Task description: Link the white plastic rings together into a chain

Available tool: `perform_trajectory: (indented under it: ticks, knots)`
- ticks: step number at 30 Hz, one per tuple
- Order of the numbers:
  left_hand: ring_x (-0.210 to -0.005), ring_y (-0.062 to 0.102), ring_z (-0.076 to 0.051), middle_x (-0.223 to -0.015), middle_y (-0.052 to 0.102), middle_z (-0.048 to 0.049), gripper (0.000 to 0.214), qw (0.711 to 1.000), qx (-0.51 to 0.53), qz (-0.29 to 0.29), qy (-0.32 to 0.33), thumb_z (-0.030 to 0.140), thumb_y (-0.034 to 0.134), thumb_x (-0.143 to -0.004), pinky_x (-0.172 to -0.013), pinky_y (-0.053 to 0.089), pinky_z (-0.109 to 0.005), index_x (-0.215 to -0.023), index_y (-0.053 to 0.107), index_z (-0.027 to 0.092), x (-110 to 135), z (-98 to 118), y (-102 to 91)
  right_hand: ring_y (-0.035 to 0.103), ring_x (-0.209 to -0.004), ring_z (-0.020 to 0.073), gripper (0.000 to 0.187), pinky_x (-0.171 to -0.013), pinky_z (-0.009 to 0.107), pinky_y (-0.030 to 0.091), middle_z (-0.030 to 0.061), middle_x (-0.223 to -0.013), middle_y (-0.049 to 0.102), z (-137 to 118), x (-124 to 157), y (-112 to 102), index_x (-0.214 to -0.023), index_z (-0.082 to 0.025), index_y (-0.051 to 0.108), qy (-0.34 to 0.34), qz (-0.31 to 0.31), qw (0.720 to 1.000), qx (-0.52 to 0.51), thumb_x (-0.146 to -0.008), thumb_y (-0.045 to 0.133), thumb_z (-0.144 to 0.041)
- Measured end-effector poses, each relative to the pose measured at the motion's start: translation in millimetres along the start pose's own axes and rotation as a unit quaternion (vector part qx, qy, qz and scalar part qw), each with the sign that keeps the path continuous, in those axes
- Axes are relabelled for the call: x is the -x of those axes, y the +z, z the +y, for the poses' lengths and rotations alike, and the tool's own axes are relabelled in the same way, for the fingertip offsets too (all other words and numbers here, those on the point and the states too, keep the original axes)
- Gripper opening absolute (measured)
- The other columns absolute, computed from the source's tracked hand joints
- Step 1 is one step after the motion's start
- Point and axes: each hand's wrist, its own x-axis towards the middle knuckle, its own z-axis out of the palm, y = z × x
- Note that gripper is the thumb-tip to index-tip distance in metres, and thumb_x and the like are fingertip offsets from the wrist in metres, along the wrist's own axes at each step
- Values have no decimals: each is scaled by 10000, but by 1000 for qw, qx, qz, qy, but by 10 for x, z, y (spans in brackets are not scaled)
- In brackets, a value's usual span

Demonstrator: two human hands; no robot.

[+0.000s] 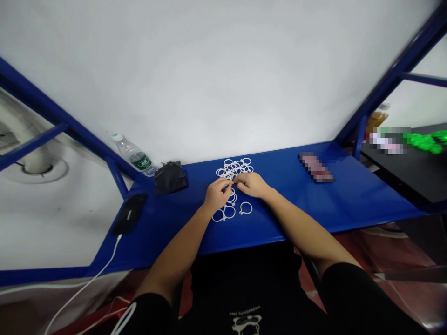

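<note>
On the blue table (293, 209) lies a pile of several white plastic rings (235, 166) near the wall. My left hand (217, 194) and my right hand (252, 184) meet just in front of that pile, fingers pinched together on a white ring (230, 185) between them. More white rings (230, 211) lie linked in a short chain under and in front of my left hand, and one single ring (246, 208) rests beside them.
A plastic water bottle (134, 156) leans at the back left beside a crumpled black cloth (170, 177). A black phone (129, 214) on a white cable (94, 279) lies at the left edge. A blurred flat object (316, 167) sits at the right.
</note>
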Motion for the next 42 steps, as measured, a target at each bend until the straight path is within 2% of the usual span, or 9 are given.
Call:
perform_trajectory:
  ticks: [8, 15, 17, 22, 27, 31, 34, 37, 42]
  knots:
    - [-544, 529, -105, -780, 717, 4, 222, 1000, -17, 5, -10, 54, 568, -730, -596, 457, -252, -787, 721, 204, -10, 20, -31, 690, -871, 212, 314, -800, 296, 452, 59, -943, 800, -35, 3, -48, -864, -194, 778, -7, 10, 1000, -15, -902, 467, -185]
    - [-714, 675, -148, -858, 762, -18, 253, 999, -5, 28, 23, 40, 557, -772, -727, 549, -265, -822, 740, 207, -43, -26, -26, 610, -720, 186, 245, -735, 287, 420, 45, -775, 715, -66, -12, -20, -735, -194, 650, -42, 6, 997, -70, -861, 443, -155]
    - [-775, 701, -157, -895, 771, -26, 275, 999, -1, 33, 33, 40, 542, -798, -765, 561, -270, -860, 752, 207, -43, -41, -19, 599, -709, 176, 215, -734, 279, 412, 32, -763, 700, -80, -3, -8, -762, -196, 636, -48, 6, 995, -88, -843, 445, -137]
    - [-803, 710, -162, -858, 758, -21, 298, 1000, -11, 25, 14, 39, 497, -825, -778, 556, -273, -817, 742, 210, -36, -100, -20, 577, -665, 150, 283, -686, 252, 382, -5, -786, 706, -132, 51, -14, -1055, -194, 648, -50, -15, 992, -117, -812, 516, -133]
    - [-789, 719, -164, -856, 773, -13, 303, 1000, -5, 13, -17, 37, 496, -821, -785, 555, -277, -846, 744, 209, -22, -119, -37, 568, -641, 145, 239, -671, 262, 372, 2, -777, 712, -158, 70, -65, -1022, -190, 663, -73, -41, 991, -104, -813, 549, -179]
    - [-708, 711, -157, -869, 784, -1, 293, 998, -12, -5, -68, 80, 564, -875, -757, 562, -281, -1069, 738, 214, -1, -87, -21, 567, -637, 141, 232, -668, 264, 373, 5, -767, 708, -162, 68, -87, -978, -188, 663, -91, -44, 989, -110, -837, 480, -167]
    - [-873, 747, -186, -986, 795, -32, 333, 996, -13, -26, -83, 110, 624, -893, -849, 577, -309, -1195, 709, 220, -5, -78, -3, 542, -590, 131, 160, -644, 264, 359, -19, -682, 668, -173, 77, -83, -913, -197, 672, -86, -35, 992, -83, -824, 540, -208]
    - [-981, 734, -213, -1025, 788, -47, 229, 994, -28, -81, -67, 155, 666, -905, -898, 571, -332, -1109, 744, 224, -23, -77, 5, 583, -628, 136, 154, -661, 265, 378, -13, -743, 710, -172, 81, -116, -900, -207, 697, -85, -27, 993, -77, -865, 597, -319]
    - [-854, 730, -192, -898, 785, -27, 138, 987, -36, -150, -35, 199, 671, -925, -842, 565, -321, -1009, 778, 221, -19, -56, 7, 628, -719, 157, 217, -699, 276, 390, 24, -863, 763, -72, 53, -277, -964, -204, 729, -1, 26, 1000, -14, -942, 549, -324]
